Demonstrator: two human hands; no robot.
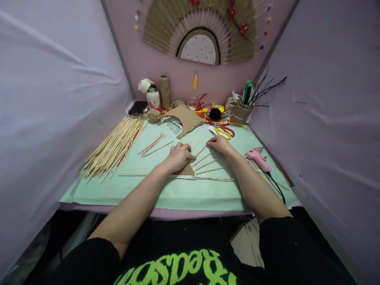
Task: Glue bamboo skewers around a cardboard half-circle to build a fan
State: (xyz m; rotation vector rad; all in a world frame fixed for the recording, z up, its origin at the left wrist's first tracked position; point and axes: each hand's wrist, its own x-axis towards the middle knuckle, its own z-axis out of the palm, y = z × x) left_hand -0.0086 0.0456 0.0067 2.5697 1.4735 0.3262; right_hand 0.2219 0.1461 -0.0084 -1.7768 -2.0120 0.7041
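Black shirt (178,269) with green lettering fills the near edge, and both bare forearms reach out from it over the pale green mat (178,194). His left hand (178,156) lies knuckles up, fingers curled, pressing on a cardboard piece (185,171); I cannot tell whether it clasps anything. From under that hand, bamboo skewers (208,163) spread rightward in a fan. His right hand (218,143), just beyond their tips, has its fingertips drawn close on the outer end of the topmost skewer (202,151); whether it pinches or nudges I cannot tell. It looks like the spacing step: one spoke being angled. That calls for a steady left press and a small, even swing. Spare skewers (114,148) lie well left of the left hand, a pink glue gun (257,158) right of the right wrist.
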